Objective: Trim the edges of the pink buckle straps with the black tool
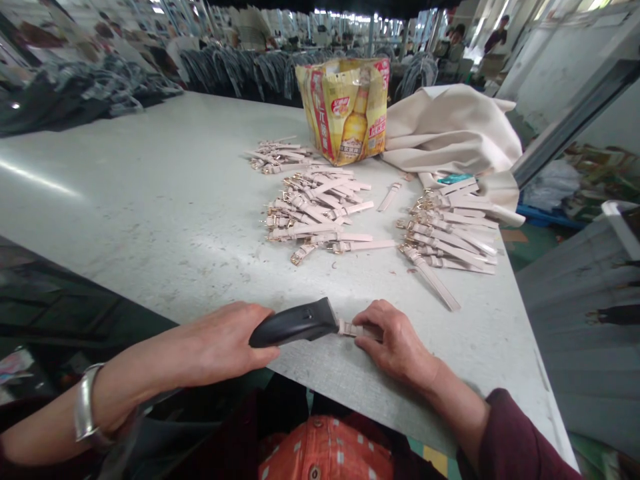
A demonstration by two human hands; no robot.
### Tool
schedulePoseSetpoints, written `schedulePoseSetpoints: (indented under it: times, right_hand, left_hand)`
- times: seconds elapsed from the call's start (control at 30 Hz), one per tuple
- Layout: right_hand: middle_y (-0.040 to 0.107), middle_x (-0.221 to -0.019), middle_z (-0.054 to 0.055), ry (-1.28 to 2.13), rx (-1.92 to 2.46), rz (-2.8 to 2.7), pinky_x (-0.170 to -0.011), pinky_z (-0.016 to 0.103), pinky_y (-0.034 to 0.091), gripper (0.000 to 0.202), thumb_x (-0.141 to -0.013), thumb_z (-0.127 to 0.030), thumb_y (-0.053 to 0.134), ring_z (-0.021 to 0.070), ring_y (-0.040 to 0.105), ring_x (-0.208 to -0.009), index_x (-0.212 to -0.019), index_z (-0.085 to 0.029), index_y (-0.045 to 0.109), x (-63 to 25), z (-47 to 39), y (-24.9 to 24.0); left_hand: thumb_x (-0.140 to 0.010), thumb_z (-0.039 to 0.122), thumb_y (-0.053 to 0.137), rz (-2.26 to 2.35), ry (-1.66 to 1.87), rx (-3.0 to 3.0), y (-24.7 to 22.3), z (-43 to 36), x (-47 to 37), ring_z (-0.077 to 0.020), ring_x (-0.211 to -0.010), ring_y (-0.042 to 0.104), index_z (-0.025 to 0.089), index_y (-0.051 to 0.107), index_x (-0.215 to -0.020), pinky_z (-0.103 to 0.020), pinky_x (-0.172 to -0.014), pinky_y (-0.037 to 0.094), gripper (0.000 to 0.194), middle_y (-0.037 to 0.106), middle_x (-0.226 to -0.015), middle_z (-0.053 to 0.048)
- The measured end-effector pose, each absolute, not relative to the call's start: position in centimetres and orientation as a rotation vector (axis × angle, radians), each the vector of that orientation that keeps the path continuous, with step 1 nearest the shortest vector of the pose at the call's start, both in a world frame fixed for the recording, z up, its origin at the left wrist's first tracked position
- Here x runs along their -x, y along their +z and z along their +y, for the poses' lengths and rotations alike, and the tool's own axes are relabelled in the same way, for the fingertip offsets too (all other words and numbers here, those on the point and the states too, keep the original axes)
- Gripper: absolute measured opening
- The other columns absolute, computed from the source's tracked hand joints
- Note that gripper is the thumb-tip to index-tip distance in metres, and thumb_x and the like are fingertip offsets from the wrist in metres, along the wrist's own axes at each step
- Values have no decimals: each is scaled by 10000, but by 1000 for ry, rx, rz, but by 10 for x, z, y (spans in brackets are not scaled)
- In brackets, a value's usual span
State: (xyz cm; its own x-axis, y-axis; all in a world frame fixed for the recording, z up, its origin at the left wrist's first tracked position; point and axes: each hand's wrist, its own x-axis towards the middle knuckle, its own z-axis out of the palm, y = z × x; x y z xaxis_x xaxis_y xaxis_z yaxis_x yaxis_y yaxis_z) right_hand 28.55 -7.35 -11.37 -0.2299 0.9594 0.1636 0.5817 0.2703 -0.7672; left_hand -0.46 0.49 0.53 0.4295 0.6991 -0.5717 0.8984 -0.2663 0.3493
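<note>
My left hand (235,340) is wrapped round a black handheld tool (300,321), held low over the table's near edge. The tool's wide end meets a short pale pink strap (349,328). My right hand (393,340) grips that strap from the other side, its fingers covering part of it. Beyond my hands, a pile of pale straps with gold buckles (320,207) lies in the middle, and a second pile (450,230) lies to the right. One loose strap (390,197) rests between the piles.
A yellow printed carton (345,113) stands behind the straps on the pale table (150,200). Cream material (450,130) is heaped at the back right. Dark garments (80,87) lie at the far left. A grey bin (585,320) stands right of the table. People are in the background.
</note>
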Motion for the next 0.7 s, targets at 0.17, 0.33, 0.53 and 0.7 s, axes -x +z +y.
schedulePoseSetpoints:
  times: [0.17,0.33,0.53,0.7]
  right_hand:
    - [714,-989,42,789,1446,-1879,-850,370,536,377,-777,-20,751,222,664,-924,-1098,-215,710,-285,-74,-116]
    - [726,-1009,43,824,1458,-1866,-863,371,546,392,-777,-39,775,218,671,-923,-1124,-210,710,-284,-73,-114]
    - [707,-953,37,827,1416,-1866,-813,351,543,283,-775,-57,790,218,661,-887,-995,-214,705,-285,-73,-114]
    - [719,-1027,69,784,1317,-1851,-880,382,564,240,-778,-62,793,251,674,-998,-918,-223,682,-286,-73,-117]
  left_hand:
    - [-813,481,589,1382,-357,-2022,2,16,-16,-202,-537,637,237,663,-781,-302,-532,411,256,676,-578,8]
    - [-814,488,620,1423,-353,-2092,5,20,-10,-209,-609,671,228,680,-788,-305,-580,423,268,744,-696,-27]
    - [-854,476,619,1311,-500,-2231,15,5,-14,-241,-751,731,271,741,-878,-340,-671,457,240,796,-834,-46]
    - [-839,434,590,1266,-670,-2334,31,5,-40,-294,-843,727,253,758,-889,-386,-722,482,252,791,-919,-106]
